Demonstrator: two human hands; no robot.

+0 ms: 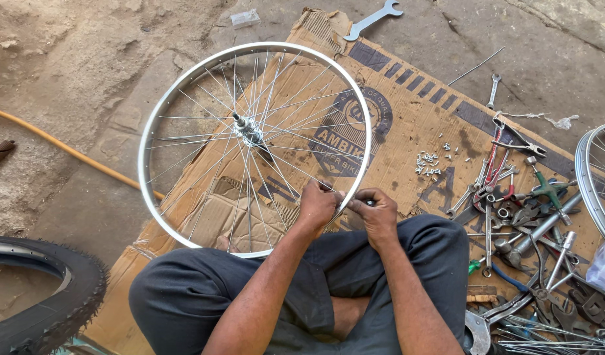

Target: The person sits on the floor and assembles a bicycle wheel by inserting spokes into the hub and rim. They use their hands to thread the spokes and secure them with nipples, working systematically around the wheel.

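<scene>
Spoked bicycle wheel (253,148) — lying on cardboard sheet (408,118), near rim pinched by left hand (317,205) and right hand (375,210), both closed. Judged light, stiff at rim; spokes thin, bendable — best gripped at rim.

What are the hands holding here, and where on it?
Both hands, left and right, grip the bicycle wheel at its rim's near edge, by a spoke end. Any small tool in the fingers cannot be told.
</scene>
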